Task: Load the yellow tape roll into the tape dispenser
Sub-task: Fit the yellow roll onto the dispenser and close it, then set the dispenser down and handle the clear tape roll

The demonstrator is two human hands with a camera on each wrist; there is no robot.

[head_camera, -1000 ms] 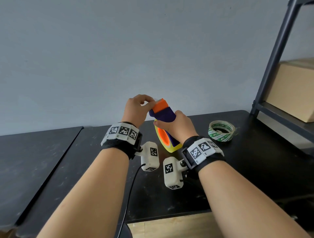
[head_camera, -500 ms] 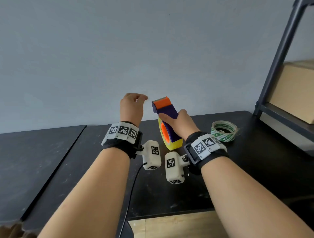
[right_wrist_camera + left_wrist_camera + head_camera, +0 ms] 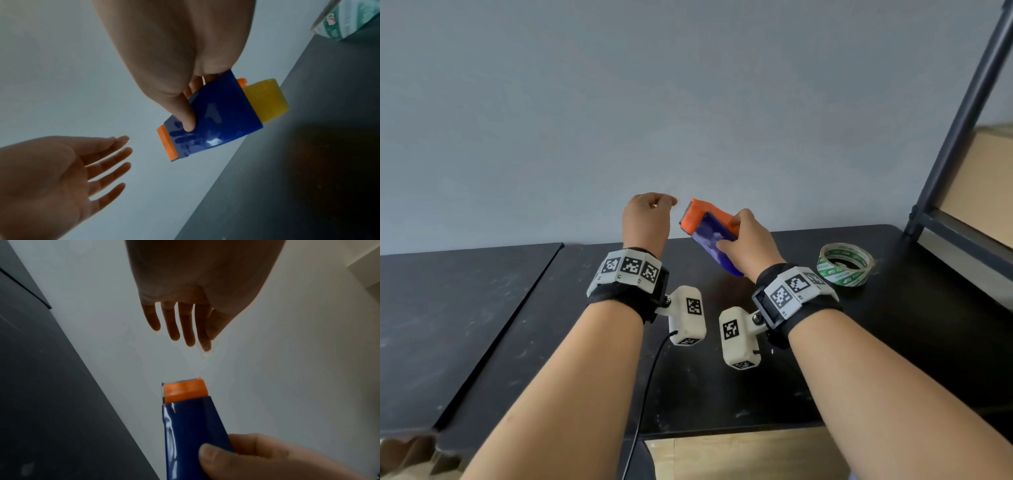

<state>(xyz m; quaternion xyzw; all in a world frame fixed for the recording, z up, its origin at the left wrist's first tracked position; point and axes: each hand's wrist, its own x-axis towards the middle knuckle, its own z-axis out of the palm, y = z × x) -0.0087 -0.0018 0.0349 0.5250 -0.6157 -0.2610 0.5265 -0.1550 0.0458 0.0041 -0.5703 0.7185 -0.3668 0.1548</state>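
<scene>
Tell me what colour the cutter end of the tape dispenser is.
Orange, on the tape dispenser; the left wrist view shows it best.

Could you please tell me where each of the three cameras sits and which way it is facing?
Head: on the person's head, looking forward and down at the black table; both forearms show, left hand, right hand.
Left wrist: along the open left hand toward the pale wall.
Right wrist: along the right hand, whose grip holds the blue and orange plastic tape dispenser with its yellow tape roll.
Shared: all three show the dispenser and both hands.
</scene>
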